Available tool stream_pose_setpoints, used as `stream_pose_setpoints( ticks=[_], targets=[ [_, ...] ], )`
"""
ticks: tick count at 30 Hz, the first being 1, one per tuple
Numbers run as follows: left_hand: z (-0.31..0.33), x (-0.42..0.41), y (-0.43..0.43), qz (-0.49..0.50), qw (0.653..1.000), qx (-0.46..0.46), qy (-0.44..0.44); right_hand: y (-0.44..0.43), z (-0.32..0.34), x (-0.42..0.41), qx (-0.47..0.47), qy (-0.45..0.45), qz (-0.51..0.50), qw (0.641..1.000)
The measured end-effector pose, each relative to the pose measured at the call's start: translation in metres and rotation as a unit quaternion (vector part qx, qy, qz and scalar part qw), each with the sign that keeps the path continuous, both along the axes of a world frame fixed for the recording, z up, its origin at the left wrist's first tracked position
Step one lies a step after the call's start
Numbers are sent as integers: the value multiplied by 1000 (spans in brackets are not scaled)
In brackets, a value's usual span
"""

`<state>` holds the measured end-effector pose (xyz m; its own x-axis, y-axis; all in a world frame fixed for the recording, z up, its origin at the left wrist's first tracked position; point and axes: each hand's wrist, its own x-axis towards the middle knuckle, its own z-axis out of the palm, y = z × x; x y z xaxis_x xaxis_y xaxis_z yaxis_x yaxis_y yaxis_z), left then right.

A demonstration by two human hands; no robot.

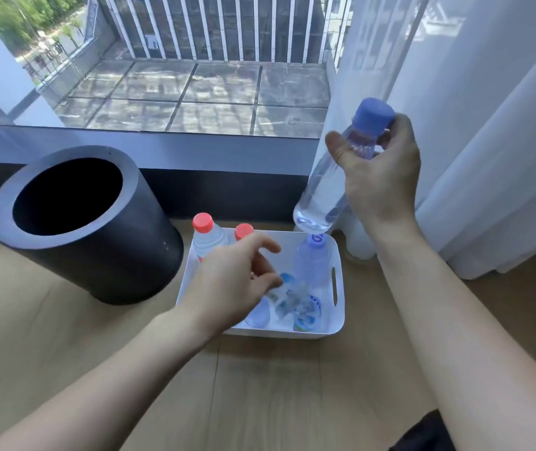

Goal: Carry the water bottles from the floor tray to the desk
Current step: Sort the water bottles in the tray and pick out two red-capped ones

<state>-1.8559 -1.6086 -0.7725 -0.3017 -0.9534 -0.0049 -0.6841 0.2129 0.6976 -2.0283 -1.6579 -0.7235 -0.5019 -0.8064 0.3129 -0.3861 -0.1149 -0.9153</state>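
Dark bin (84, 222): on the floor at far left, just beside the white tray (339, 320).

Red-cap bottles (206, 237): two, upright in the tray's far-left corner.

My left grip (237, 281): hovers over the middle of the tray, fingers loosely parted, holding nothing.

Lying bottles (295, 307): just below and to the right of its fingertips. They are blurred, but their long axes seem to run front to back, bases toward me. Judgement: this grip has to drop and close across that axis.

Upright blue-cap bottle (312, 258): just behind them, near the right wall.

My right grip (380, 170): high above the tray's far-right corner, wrapped round the neck of the held bottle (325, 190). That bottle tilts, cap up-right and base down-left.

The left grip is nearer the tray's contents; the right is occupied. The surface is not in view.
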Motion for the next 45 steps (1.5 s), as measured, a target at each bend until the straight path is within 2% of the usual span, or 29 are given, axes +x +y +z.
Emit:
stream_pose_setpoints(
  ticks=[7, 14, 19, 23, 28, 32, 35, 39, 45],
  targets=[
    [-54, -30, -8, 12, 994, 87, -72, 7, 2, 6, 9, 1, 66, 998],
    [-74, -47, -7, 4, 992, 93, -84, 8, -5, -4, 9, 4, 75, 997],
    [-78, -57, -11, -55, 982, 124, -128, 8, -12, -7, 25, -5, 93, 995],
    [-59, -46, -21, -38, 981, 91, -166, 5, -22, -4, 49, -7, 124, 991],
    [-17, -14, -34, 77, 991, 17, -104, -4, -33, 7, 76, -6, 144, 987],
    [9, 15, -44, 143, 989, -6, -32, -11, -45, 17, 103, 17, 171, 980],
    [18, 30, -46, 162, 987, -17, -17, -15, -57, 23, 134, 55, 176, 974],
    [23, 43, -43, 165, 985, -34, -22, -22, -76, 28, 184, 165, 170, 954],
    [25, 64, -38, 151, 987, -54, -31, -27, -108, 41, 273, 357, 144, 882]
  ],
)
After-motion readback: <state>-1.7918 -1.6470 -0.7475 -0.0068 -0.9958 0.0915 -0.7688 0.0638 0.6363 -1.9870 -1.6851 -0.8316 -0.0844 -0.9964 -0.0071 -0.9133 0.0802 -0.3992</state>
